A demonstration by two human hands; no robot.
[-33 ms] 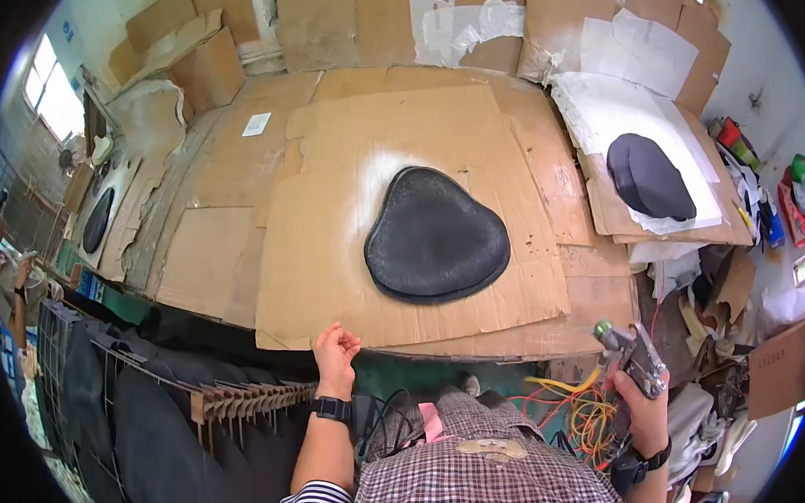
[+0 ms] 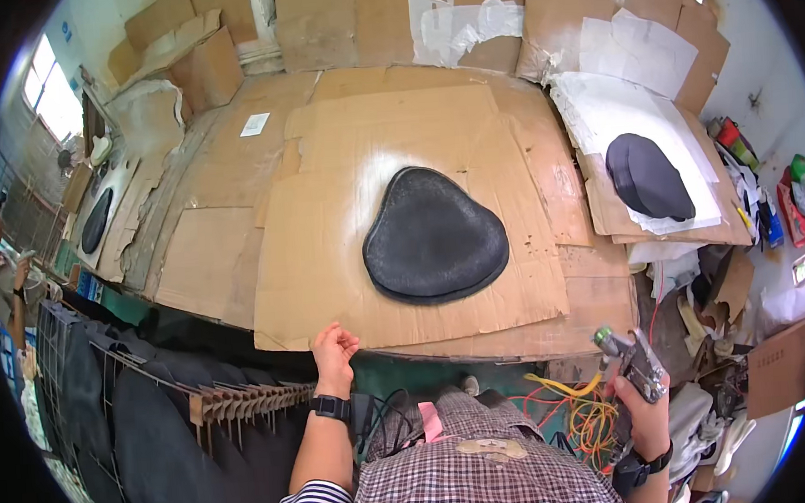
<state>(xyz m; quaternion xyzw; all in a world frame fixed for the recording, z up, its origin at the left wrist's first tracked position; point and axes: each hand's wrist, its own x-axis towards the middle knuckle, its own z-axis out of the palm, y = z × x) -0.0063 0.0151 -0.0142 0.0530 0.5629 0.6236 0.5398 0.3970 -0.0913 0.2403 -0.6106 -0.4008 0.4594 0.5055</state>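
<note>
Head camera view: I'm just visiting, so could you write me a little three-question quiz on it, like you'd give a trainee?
1. Open question: what tool does the right hand hold?
2. True or false: the left hand is touching the central black pad.
3. Fill in the blank: the central black pad lies on a brown ____ sheet.

Key:
1. A spray gun.
2. False; the left hand is apart from it and holds nothing.
3. cardboard.
</note>
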